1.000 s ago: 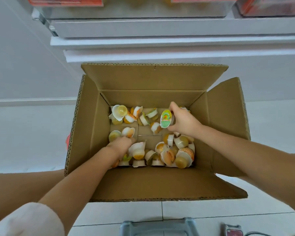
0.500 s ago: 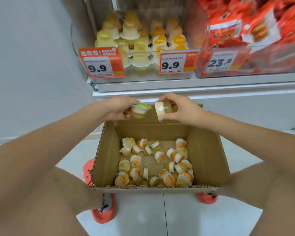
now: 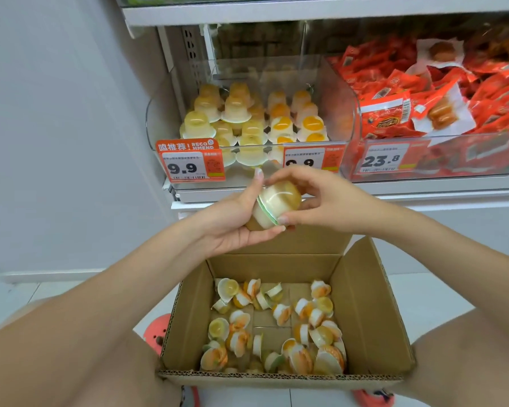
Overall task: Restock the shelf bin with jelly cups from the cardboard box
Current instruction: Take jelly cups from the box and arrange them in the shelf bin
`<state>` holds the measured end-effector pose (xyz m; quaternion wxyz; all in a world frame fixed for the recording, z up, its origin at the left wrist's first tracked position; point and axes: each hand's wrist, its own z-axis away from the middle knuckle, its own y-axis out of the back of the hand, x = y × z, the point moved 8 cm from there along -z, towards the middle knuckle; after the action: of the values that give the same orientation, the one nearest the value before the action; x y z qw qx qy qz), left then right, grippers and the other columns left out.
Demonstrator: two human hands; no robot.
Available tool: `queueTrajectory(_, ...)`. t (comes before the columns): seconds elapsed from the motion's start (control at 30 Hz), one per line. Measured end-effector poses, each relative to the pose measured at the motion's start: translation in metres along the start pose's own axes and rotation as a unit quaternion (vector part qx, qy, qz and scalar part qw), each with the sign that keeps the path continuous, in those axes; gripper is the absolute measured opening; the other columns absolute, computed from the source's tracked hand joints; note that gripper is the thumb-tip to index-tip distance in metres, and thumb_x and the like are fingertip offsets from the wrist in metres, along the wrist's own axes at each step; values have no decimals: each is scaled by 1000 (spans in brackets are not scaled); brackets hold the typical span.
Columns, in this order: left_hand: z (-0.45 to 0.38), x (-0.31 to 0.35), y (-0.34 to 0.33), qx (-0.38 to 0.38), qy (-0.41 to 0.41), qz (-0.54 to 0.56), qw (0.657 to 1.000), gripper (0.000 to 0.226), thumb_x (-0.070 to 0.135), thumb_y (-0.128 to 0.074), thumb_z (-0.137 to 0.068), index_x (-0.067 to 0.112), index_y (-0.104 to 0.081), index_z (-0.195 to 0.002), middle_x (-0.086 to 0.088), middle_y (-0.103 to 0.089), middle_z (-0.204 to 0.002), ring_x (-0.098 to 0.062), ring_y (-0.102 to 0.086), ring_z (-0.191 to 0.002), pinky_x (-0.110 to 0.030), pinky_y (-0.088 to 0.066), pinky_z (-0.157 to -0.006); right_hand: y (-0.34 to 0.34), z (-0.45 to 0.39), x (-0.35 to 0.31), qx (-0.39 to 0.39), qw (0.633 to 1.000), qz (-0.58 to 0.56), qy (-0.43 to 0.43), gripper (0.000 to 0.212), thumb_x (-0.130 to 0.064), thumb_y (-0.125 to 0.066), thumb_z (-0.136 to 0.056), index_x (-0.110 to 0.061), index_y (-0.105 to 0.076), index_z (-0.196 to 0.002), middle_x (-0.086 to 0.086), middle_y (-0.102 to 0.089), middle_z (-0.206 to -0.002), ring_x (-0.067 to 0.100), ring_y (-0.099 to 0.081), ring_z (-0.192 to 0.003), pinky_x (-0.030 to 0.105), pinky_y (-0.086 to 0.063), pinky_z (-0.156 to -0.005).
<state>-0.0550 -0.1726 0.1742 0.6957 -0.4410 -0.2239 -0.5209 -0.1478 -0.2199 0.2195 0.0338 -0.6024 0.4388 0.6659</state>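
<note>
Two jelly cups (image 3: 276,202) are pressed together lid to lid above the cardboard box (image 3: 362,304). My left hand (image 3: 232,227) cradles the lower-left cup from below, thumb raised along its rim. My right hand (image 3: 323,201) pinches the upper-right cup with fingertips and thumb. Several loose yellow and orange jelly cups (image 3: 276,327) lie on the box floor. Just behind my hands stands the clear shelf bin (image 3: 151,124), holding several upside-down jelly cups (image 3: 256,118), yellow on the left and orange-centred on the right.
A clear bin of red snack packets (image 3: 423,113) stands right of the jelly bin. Orange price tags (image 3: 193,165) hang on the bin fronts. Another shelf (image 3: 306,10) runs above. A white wall is at the left; a pink shoe (image 3: 156,333) sits beside the box.
Both hands lifted out of the box, each with a jelly cup, and brought the two cups together in front of the shelf bin. The view tilted up to the shelf.
</note>
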Motion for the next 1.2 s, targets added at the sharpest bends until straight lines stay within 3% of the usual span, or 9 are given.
queueTrajectory(0.2,6,23,-13,-155,-18,-6,988,53,1,-65,-79,-4,-49,-129,-24,-57,-128,-31,-60,-113,-39,-56,-86,13,-5,1,-44,997,-64,1,61,0,-76,-75,-16,-52,-129,-4,-56,-123,11,-58,-111,35,-54,-91)
queueTrajectory(0.37,-5,33,-7,-97,-64,-43,992,52,18,-64,-79,-2,-51,-126,-20,-64,-120,-27,-65,-106,-37,-57,-83,23,-11,-2,-51,995,-87,-4,66,-11,-79,-70,-20,-52,-129,-3,-55,-126,10,-58,-114,30,-52,-94)
queueTrajectory(0.63,2,28,-4,-70,-69,-16,995,34,25,-62,-72,8,-65,-102,-14,-72,-99,-24,-71,-85,-32,-59,-75,17,-12,-5,-24,1000,-14,3,68,-34,-85,-64,-34,-55,-125,-19,-57,-121,13,-58,-113,43,-48,-98)
queueTrajectory(0.73,2,24,0,-70,-39,30,996,45,26,-71,-66,6,-63,-105,-21,-70,-99,-32,-71,-81,-34,-61,-69,18,-15,-8,4,1000,-15,-5,64,-41,-82,-60,-36,-58,-119,-14,-60,-118,12,-59,-111,38,-47,-101)
queueTrajectory(0.9,4,31,4,-110,-30,94,989,76,24,-92,-45,3,-62,-111,-24,-68,-101,-34,-70,-83,-32,-60,-61,17,-22,-20,29,997,-63,-14,60,-30,-84,-62,-28,-61,-117,-5,-63,-114,8,-61,-104,24,-50,-92)
queueTrajectory(1.0,7,42,14,-66,-33,31,997,64,41,-71,-69,5,-57,-120,-22,-68,-106,-32,-71,-89,-35,-60,-73,26,-37,-30,91,996,-17,-15,52,-20,-84,-67,-23,-64,-115,-5,-65,-109,-1,-60,-94,14,-49,-82)
queueTrajectory(1.07,5,54,37,32,-53,-93,994,60,52,-61,-81,8,-56,-121,-15,-68,-110,-28,-70,-93,-38,-59,-80,48,-56,-37,184,983,15,-13,51,-22,-85,-66,-21,-66,-113,-10,-64,-104,-7,-58,-85,5,-45,-73)
queueTrajectory(1.13,8,74,68,172,-97,-234,952,49,51,-54,-89,10,-58,-116,-7,-69,-108,-21,-69,-93,-35,-56,-80,69,-84,-41,236,969,61,-29,53,-28,-86,-65,-20,-65,-113,-9,-63,-101,0,-58,-85,5,-44,-66)
queueTrajectory(1.2,12,94,92,259,-135,-328,898,34,41,-56,-91,10,-61,-106,-6,-66,-104,-20,-63,-92,-28,-50,-72,76,-121,-39,207,964,156,-60,61,-37,-85,-64,-20,-63,-118,-6,-61,-106,9,-58,-93,13,-44,-62)
